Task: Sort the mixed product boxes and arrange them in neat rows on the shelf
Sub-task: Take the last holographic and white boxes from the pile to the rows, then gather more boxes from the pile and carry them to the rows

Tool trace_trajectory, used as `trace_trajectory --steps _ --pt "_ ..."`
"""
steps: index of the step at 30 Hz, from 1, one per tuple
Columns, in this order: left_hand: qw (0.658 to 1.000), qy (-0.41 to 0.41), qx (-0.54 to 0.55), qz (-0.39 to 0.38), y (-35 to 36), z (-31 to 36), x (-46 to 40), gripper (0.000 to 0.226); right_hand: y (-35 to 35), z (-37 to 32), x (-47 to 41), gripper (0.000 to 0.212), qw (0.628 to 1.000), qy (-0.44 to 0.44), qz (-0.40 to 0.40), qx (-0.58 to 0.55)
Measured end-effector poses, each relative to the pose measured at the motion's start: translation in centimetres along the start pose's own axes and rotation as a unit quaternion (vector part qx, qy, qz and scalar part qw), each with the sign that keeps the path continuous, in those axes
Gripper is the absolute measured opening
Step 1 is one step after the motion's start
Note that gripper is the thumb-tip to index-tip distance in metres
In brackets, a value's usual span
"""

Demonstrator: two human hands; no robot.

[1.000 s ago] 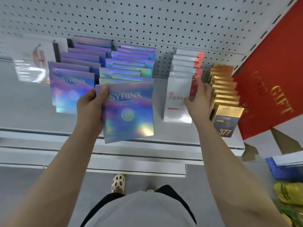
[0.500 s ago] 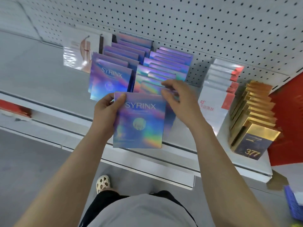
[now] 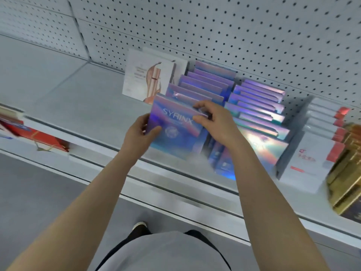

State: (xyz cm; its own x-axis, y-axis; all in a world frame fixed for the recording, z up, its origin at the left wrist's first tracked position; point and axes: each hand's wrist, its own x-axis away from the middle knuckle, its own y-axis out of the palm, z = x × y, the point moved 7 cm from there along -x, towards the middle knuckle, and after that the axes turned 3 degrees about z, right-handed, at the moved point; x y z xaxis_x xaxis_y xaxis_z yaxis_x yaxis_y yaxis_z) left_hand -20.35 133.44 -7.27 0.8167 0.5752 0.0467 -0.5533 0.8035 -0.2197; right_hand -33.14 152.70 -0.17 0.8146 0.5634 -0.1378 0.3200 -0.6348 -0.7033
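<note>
Nearest: grey garment and dark trousers of the person, one pale shoe [image 3: 139, 225] on the grey floor below the shelf lip.

Grey metal shelf [image 3: 64, 106], smooth, long front edge running diagonally; a broad bare stretch of its surface lies left of the stock.

Left hand [image 3: 137, 134]: thumb on the face and fingers behind the left edge of a flat holographic purple-blue box printed "SYRINX" [image 3: 173, 132], gripping it. Right hand [image 3: 214, 122]: fingers curled over the same box's top right corner, pinching it. Both hands hold the one box, which stands at the front of the left holographic row [image 3: 203, 85], tilted back; whether its base touches the shelf is unclear.

Just right, a second row of holographic boxes [image 3: 259, 106], glossy, iridescent, overlapping front to back; the lowest boxes in front of it are blurred and partly hidden by the right forearm.

Further right: white cartons with red tabs [image 3: 310, 149], then gold-foil boxes [image 3: 343, 173], smeared by motion and cut off by the frame edge.

Left edge: red flat item [image 3: 37, 136] on a lower level, cut off, unreadable.

Behind the left row: white carton with a rose-gold tube picture [image 3: 148, 75], leaning upright against the white perforated back panel [image 3: 234, 26].
</note>
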Motion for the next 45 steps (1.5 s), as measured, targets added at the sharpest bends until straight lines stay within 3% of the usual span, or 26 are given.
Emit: trace_trajectory --steps 2,5,9,14,25,30,35,45 --pt "0.998 -0.001 -0.052 -0.037 0.2 -1.8 -1.0 0.079 0.8 0.0 -0.9 0.027 1.0 0.01 0.02 0.014" --pt "0.989 0.02 -0.123 -0.08 1.1 -4.0 -2.4 0.067 1.6 0.3 -1.2 0.033 0.997 0.014 0.047 0.059" --pt "0.978 0.064 -0.184 -0.076 2.2 -5.3 -3.3 0.075 2.8 0.4 -1.2 0.057 0.981 -0.004 0.068 0.183" --pt "0.973 0.078 -0.206 -0.073 2.4 -5.3 -3.9 0.075 3.1 -0.3 -1.7 0.067 0.949 -0.006 0.093 0.302" --pt "0.967 0.078 -0.23 -0.076 2.0 -4.5 -3.4 0.075 3.3 -0.8 -1.7 0.067 0.944 -0.003 0.041 0.328" --pt "0.973 0.054 -0.226 -0.012 -0.3 -3.3 -1.4 0.069 3.0 -2.0 -0.6 0.05 0.943 -0.047 0.068 0.322" --pt "0.97 0.051 -0.229 0.064 -5.3 -2.8 2.3 0.043 5.2 -4.4 1.5 0.033 0.964 -0.104 0.119 0.215" --pt "0.944 -0.106 -0.189 0.249 -21.4 -9.0 12.2 0.021 21.4 -9.7 4.5 0.037 0.975 -0.19 -0.041 0.107"
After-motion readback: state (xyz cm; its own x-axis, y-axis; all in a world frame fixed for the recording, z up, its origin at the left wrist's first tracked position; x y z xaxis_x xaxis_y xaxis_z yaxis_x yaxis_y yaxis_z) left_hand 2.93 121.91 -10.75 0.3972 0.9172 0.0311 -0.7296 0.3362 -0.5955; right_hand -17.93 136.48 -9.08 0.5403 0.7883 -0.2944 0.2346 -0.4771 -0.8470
